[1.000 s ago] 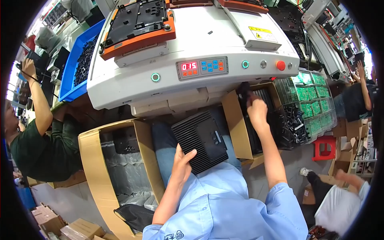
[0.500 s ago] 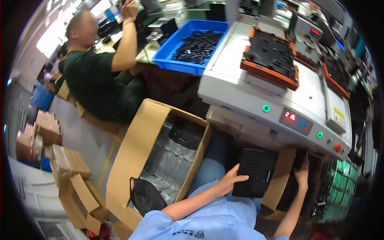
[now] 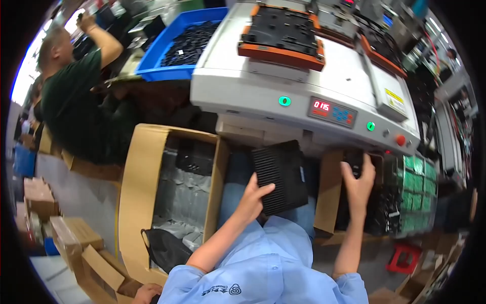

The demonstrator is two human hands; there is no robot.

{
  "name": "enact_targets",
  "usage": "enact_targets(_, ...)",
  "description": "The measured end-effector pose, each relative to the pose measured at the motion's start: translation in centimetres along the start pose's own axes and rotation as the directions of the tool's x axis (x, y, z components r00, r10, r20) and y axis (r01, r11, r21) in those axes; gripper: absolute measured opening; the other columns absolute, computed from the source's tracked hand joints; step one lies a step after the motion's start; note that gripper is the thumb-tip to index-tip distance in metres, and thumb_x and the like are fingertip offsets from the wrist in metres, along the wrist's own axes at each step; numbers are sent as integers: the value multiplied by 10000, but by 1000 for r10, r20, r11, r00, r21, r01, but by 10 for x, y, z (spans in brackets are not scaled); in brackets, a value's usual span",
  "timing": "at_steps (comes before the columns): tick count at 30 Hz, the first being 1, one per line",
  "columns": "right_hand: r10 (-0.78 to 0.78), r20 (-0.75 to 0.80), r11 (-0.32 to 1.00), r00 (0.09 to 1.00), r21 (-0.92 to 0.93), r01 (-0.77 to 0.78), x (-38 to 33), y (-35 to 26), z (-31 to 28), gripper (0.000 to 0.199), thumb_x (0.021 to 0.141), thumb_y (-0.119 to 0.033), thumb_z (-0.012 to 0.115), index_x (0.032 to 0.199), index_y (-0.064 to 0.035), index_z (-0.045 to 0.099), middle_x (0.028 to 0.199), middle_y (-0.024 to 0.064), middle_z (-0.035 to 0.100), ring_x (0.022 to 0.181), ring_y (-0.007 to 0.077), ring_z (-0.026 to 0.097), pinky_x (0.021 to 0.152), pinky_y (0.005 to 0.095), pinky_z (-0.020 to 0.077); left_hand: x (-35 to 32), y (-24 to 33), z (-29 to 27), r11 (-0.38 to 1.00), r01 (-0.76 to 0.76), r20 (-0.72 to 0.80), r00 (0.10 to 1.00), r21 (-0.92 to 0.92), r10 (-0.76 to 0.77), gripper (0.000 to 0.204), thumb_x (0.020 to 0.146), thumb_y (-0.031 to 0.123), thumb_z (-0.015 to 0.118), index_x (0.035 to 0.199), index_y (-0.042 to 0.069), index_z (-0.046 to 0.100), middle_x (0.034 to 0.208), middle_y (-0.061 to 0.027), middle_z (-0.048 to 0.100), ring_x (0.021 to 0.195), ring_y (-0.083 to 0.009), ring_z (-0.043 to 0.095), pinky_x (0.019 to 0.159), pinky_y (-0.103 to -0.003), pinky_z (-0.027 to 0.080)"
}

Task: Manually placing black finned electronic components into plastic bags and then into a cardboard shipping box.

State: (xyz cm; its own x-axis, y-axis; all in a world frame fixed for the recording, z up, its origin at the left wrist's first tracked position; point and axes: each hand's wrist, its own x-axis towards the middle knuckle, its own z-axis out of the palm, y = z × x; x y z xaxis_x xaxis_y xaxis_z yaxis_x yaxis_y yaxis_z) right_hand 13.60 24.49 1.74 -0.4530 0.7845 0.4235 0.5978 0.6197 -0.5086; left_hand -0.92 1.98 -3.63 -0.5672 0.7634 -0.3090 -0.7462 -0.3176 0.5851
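A black plastic casing [image 3: 284,177] with a ribbed strip along its left side is gripped in my left hand [image 3: 254,196], thumb on top, above my lap. It is slightly tilted. My right hand [image 3: 358,185] is over the open carton [image 3: 330,190] on the right, thumb and fingers apart. Dark contents show between the fingers; I make out nothing clearly held. Left of my legs stands a long open carton [image 3: 132,195] with black parts and clear plastic wrapping inside. A black face mask [image 3: 169,249] hangs at its near end.
Ahead is a white machine [image 3: 253,91] with lit buttons and an orange-framed black fixture [image 3: 283,35]. A blue tray [image 3: 157,53] of small black parts stands farther left, near a seated co-worker [image 3: 76,101]. Green parts fill a clear bin [image 3: 417,190]; a red stool [image 3: 404,258] stands below.
The view has swung right, so the machine and cartons sit farther left. My left hand has raised and tilted the casing. My right hand has come up from deeper in the right carton.
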Motion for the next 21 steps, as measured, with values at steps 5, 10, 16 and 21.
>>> enact_targets(5,-111,165,960,980,274,63,-37,-71,13,647,730,-169,736,1302,-34,464,1126,145,537,1022,266,523,886,347,423,-4,-6,15,998,35,15,999,60,-36,509,846,14,577,1306,60,362,1188,-66,521,1093,-159,526,949,-311,428)
enact_targets(10,-197,81,977,977,104,188,-58,-84,45,620,763,-257,716,1308,-91,472,1204,190,464,1054,336,447,898,416,373,-15,-9,31,995,28,22,999,92,-30,512,846,11,569,1311,59,360,1197,-66,519,1092,-151,525,949,-308,427)
enact_targets(16,-248,101,969,964,33,246,-82,-76,51,496,798,-280,670,1267,-170,550,1275,214,448,999,335,470,834,399,399,-14,-8,20,991,10,3,1000,136,-10,498,846,12,564,1304,58,372,1196,-64,521,1104,-157,518,953,-310,422)
enact_targets(21,-242,271,970,932,97,224,-92,-61,44,423,875,-205,572,1286,-117,525,1321,263,404,1062,360,437,922,417,361,-15,-16,16,991,23,-32,999,130,-19,446,850,36,564,1270,49,417,1166,-64,545,1078,-158,534,928,-305,430)
